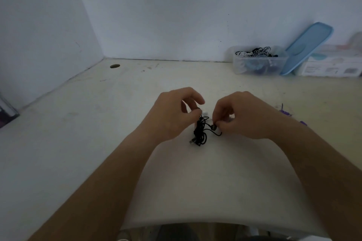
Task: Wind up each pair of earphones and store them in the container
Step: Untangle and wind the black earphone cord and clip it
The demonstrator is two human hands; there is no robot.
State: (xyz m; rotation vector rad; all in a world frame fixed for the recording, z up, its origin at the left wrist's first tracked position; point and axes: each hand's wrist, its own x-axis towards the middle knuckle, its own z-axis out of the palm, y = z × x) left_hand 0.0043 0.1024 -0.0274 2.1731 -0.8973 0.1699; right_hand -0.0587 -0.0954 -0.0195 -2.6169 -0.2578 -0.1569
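Black earphones [199, 133]: thin cable coiled into a loose, elongated bundle, roughly upright, over the middle of the surface. The left hand [176, 111] pinches the top of the bundle. The plug [192, 141] sticks out at the bottom left. One earbud [214, 127] is out to the right on a short free loop, pinched by the right hand [241, 115].

Container [258, 66]: clear rectangular plastic tub, open top, at the surface's far edge toward the right corner. It holds coiled black and white earphone cables.

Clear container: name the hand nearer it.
Right. The right hand, pinching the earphones, is left of and nearer the person than the container; the left hand is farther left.
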